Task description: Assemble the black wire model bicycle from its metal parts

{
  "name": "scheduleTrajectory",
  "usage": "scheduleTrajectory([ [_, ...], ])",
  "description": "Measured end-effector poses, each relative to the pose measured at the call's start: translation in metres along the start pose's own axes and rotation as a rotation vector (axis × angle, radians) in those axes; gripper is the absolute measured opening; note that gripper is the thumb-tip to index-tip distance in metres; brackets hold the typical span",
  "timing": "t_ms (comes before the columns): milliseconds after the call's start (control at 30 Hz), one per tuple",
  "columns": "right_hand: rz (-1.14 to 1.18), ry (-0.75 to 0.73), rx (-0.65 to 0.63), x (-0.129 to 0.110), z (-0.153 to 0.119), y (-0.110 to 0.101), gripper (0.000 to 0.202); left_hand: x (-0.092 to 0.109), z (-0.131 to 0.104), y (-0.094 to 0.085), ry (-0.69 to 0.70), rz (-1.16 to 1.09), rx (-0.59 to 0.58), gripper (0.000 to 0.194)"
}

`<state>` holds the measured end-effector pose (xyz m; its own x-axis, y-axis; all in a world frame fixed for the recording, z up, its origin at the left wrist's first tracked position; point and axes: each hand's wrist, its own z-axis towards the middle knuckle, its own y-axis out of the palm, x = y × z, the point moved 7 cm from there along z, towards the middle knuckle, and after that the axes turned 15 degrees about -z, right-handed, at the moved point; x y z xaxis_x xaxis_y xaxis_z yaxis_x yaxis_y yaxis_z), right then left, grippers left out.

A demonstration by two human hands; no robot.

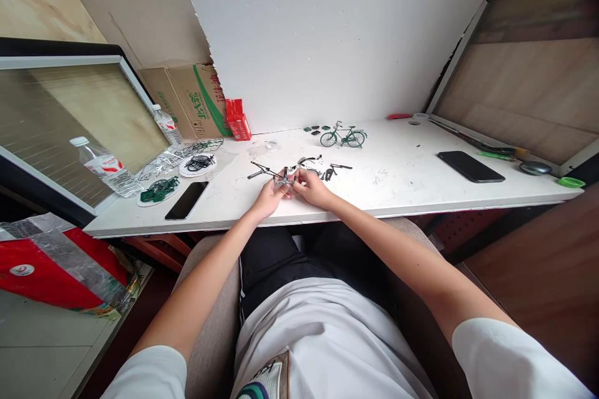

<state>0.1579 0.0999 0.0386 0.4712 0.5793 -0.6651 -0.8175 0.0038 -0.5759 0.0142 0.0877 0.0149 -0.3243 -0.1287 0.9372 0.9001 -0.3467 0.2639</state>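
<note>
Near the front edge of the white table [393, 190], my left hand [270, 197] is closed on a small dark frame-like part [266, 169] that sticks out to the left. My right hand [311, 188] pinches at the right end of the same part, its fingertips close to those of my left hand. Several loose black pieces [309, 161] lie just behind and to the right of my hands. Farther back stands a green miniature bicycle [344, 136], upright, with small dark green pieces [316, 132] beside it.
On the left are a phone [186, 201], plates of green parts [159, 190] and black parts [199, 164], two water bottles [110, 165], a red box [238, 120] and a carton [191, 100]. A black phone [470, 166] and a grey oval object [535, 168] lie on the right.
</note>
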Motion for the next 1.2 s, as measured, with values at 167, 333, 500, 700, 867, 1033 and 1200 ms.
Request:
scheduleTrajectory([
  [167, -0.137, -0.065, 0.091, -0.017, -0.005, -0.007, 0.015, -0.003, 0.002, -0.003, -0.040, -0.083, 0.033, 0.063],
  [333, -0.364, -0.144, 0.195, -0.028, -0.011, -0.010, 0.014, 0.000, 0.002, 0.001, -0.043, -0.149, 0.018, 0.066],
  [500, -0.458, -0.246, 0.254, -0.033, -0.014, -0.010, 0.015, 0.005, 0.000, 0.004, -0.050, -0.178, 0.061, 0.071],
  [700, -0.491, -0.266, 0.245, -0.035, -0.015, -0.009, 0.016, 0.004, 0.001, 0.004, -0.036, -0.170, 0.069, 0.070],
  [867, -0.516, -0.243, 0.217, -0.035, -0.015, -0.008, 0.017, 0.003, 0.001, 0.002, -0.044, -0.176, 0.068, 0.065],
  [1033, -0.533, -0.235, 0.208, -0.035, -0.015, -0.007, 0.020, 0.004, 0.000, 0.003, -0.049, -0.200, 0.044, 0.060],
  [1200, -0.373, -0.226, 0.189, -0.033, -0.012, -0.009, 0.021, 0.007, 0.000, 0.004, -0.037, -0.209, 0.030, 0.059],
])
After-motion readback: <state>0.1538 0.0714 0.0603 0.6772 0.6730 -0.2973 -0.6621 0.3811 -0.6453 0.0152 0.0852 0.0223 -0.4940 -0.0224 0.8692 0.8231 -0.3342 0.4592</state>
